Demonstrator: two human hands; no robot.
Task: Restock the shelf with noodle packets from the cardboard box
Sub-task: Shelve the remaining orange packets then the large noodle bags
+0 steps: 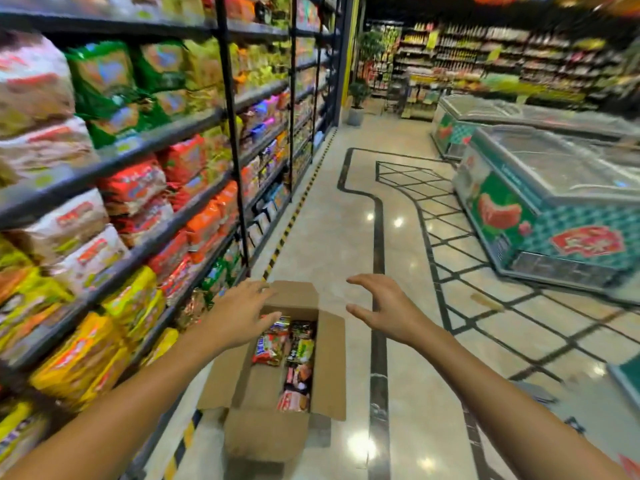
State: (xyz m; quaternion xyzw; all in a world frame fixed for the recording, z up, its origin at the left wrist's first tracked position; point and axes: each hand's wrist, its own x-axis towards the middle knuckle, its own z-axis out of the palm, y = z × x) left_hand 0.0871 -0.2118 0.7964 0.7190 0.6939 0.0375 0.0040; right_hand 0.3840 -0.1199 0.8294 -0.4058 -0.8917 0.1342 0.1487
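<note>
Shelves (138, 202) stacked with noodle packs fill the left side. Beside them on the floor sits an open cardboard box (332, 368) holding mixed noodle packets (289, 355). The left hand (242, 313) hovers above the box's far end, fingers spread, empty. The right hand (384, 306) hangs just right of the box, open and empty.

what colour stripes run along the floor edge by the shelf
Yellow and black floor stripes, clearest in the head view.

Bright overhead store lighting throws white glare spots on the polished floor (360, 441). Motion blur smears the shelves (114, 161) at left and the upper right; wide-angle distortion bends the frame edges.
</note>
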